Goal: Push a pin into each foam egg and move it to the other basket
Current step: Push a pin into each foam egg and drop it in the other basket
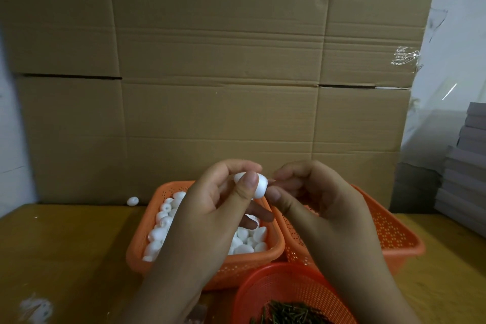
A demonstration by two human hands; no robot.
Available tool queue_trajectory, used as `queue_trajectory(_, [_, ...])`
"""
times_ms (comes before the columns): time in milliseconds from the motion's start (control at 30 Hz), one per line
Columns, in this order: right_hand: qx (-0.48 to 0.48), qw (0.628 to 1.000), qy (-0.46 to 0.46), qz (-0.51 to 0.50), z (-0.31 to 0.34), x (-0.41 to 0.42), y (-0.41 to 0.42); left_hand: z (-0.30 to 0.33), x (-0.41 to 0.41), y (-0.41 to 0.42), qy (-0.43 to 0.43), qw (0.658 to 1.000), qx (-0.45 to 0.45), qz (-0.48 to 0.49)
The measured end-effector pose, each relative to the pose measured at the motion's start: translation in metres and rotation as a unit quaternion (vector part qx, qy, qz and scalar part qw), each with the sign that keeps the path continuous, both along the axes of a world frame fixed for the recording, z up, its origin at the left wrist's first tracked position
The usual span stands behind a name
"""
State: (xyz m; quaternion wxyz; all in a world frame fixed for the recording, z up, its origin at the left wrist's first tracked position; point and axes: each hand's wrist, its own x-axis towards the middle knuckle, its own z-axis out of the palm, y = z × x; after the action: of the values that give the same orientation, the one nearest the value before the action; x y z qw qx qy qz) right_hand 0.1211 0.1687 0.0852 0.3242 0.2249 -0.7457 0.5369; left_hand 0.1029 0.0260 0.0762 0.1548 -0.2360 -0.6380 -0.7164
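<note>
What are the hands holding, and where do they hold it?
The left hand pinches a foam egg around its middle. The right hand pinches something tiny against the egg's end, probably a pin.

Light: dim and warm where you work.
Glare: clear plastic [406, 55] up and right of your right hand [323, 208] catches small glints.
Edges: straight lines bow outward.
Blur: white debris [35, 310] below-left of your left hand [210, 208] is smeared.

You have three orange baskets [263, 255], one foam egg [259, 187] held up, one stray egg [132, 201] on the table, and too many eggs and pins [289, 313] to count.
</note>
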Motion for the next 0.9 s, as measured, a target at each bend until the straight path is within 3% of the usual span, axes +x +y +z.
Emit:
queue_trajectory(267, [-0.026,0.997,-0.064,0.036,-0.001,-0.003,0.002,0.000,0.000,-0.001,0.034,0.998,-0.018,0.042])
queue_trajectory(433, [-0.082,0.990,-0.101,0.059,-0.001,-0.004,0.001,0.003,0.002,0.000,0.018,1.000,-0.006,0.014])
queue_trajectory(667, [-0.241,0.927,-0.236,0.161,-0.012,-0.008,-0.008,-0.001,0.001,0.000,0.010,0.998,-0.054,0.032])
queue_trajectory(900, [-0.267,0.900,-0.266,0.220,-0.014,-0.008,-0.019,-0.002,0.000,0.002,-0.020,0.998,-0.028,0.051])
